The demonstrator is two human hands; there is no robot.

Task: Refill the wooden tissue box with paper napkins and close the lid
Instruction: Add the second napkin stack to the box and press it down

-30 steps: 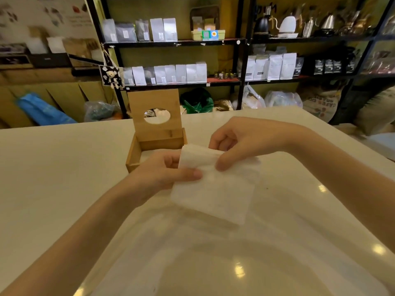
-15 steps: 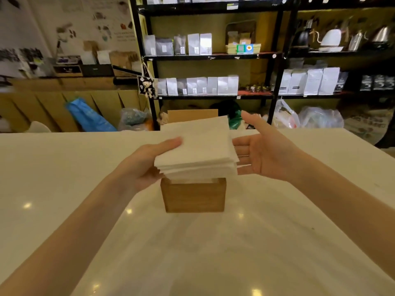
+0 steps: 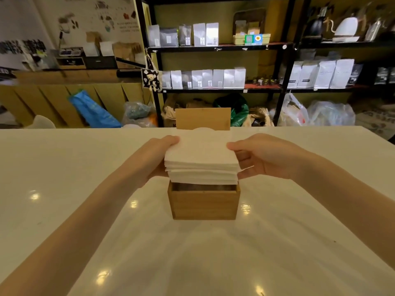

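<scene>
Wooden tissue box (image 3: 204,205) sits on the white table (image 3: 64,178), open at the top, its near wall facing the person. Lid (image 3: 203,118) stands upright behind the box's far edge, a plain wood panel rising above the stack.

Paper napkins (image 3: 202,161): a thick white stack, held just above the box's open top. A thin dark gap shows between the bottom of the stack and the box's near rim, so the stack is not seated inside. Upper sheets sit slightly offset from the lower ones; edges not flush.

Left hand (image 3: 159,159), to the left of the box, closed on the stack's left side: thumb on the top sheet at the far left corner, fingers hidden under or behind the paper.

Right hand (image 3: 263,157), to the right of the box, gripping the stack's right side: thumb tip on the top sheet at the far right corner, fingers curled under the right edge.

Both forearms bare, reaching in from either side of the box.

Beyond the box, past the far edge of the table: black metal shelves (image 3: 215,47) with rows of pale pouches (image 3: 206,79), kettles at the upper right. A blue bag (image 3: 94,112) lies on the floor to the left of the shelves, clear plastic sacks to the right.

Ceiling lights glint off the table on both sides of the box.
</scene>
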